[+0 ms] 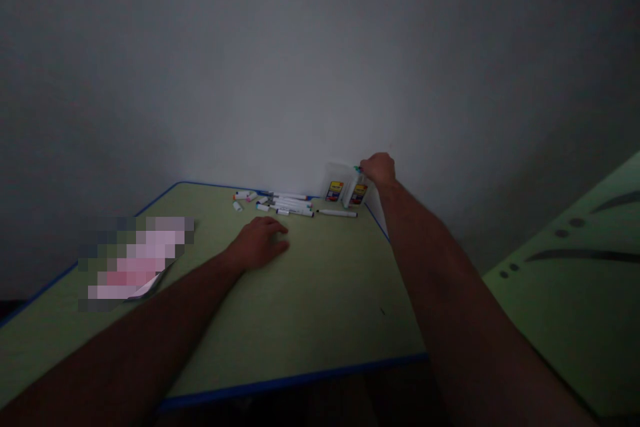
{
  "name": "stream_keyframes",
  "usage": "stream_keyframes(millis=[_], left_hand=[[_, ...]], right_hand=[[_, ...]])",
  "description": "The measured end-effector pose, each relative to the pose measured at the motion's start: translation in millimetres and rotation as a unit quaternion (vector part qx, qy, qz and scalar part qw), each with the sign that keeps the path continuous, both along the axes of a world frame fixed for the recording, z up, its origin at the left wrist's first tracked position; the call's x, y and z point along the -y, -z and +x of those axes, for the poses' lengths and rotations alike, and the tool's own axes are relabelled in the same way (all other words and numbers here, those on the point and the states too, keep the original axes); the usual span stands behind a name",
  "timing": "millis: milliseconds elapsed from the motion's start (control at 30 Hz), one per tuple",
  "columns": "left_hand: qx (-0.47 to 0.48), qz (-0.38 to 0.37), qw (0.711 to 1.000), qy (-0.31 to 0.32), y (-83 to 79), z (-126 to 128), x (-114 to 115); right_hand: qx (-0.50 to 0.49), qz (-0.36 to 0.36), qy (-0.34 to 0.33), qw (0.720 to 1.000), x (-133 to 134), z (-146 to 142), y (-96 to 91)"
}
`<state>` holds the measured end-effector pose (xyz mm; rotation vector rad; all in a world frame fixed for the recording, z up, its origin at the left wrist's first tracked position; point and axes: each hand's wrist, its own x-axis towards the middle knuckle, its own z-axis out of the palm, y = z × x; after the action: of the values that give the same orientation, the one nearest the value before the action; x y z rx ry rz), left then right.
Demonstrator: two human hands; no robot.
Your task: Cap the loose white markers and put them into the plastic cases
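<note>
My right hand [379,167] is closed at the top of a clear plastic case [360,195] with a yellow and dark label. Its fingertips pinch the teal-green upper end of a white marker [353,188], which slants down at the case; whether it is inside or in front I cannot tell. A second clear case [335,183] stands upright just to the left. My left hand [259,242] rests on the table with fingers apart and nothing in it. Beyond it lie several white markers [290,203] in a loose pile. One dark-tipped marker [337,213] lies alone before the cases.
The pale green table [320,307] has a blue edge and meets a grey wall [300,67] at the back. A blurred pink item [145,257] lies at the left. Loose marker caps [237,206] are near the pile. A green panel [575,280] stands at the right.
</note>
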<state>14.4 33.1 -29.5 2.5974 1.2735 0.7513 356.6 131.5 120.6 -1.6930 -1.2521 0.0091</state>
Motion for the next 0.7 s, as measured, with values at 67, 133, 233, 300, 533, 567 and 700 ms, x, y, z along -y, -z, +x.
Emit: stream_keyframes(millis=[67,133,233,300,533,567,700], left_hand=[[-0.003,-0.002,1.000,-0.001,0.8,0,-1],[-0.008,-0.003,1.000,0.000,1.5,0,-2],[-0.021,-0.004,1.000,0.001,1.9,0,-4],[-0.027,-0.005,1.000,0.000,1.9,0,-4],[-0.034,0.000,0.999,0.005,-1.3,-2,-3],[-0.037,0.000,0.999,0.007,-2.4,-3,-2],[-0.039,-0.004,0.999,-0.006,-7.0,-8,0]], right_hand=[[0.063,0.001,0.067,0.996,11,-5,2.0],[0.074,0.013,0.091,0.993,23,-11,9.8],[0.036,-0.003,0.075,0.997,42,-22,32.5],[-0.019,-0.036,0.049,0.998,54,-31,52.1],[-0.033,-0.110,-0.018,0.993,77,-74,105.8],[-0.013,-0.110,-0.018,0.994,80,-79,109.6],[0.081,-0.093,-0.068,0.990,88,-90,120.2]])
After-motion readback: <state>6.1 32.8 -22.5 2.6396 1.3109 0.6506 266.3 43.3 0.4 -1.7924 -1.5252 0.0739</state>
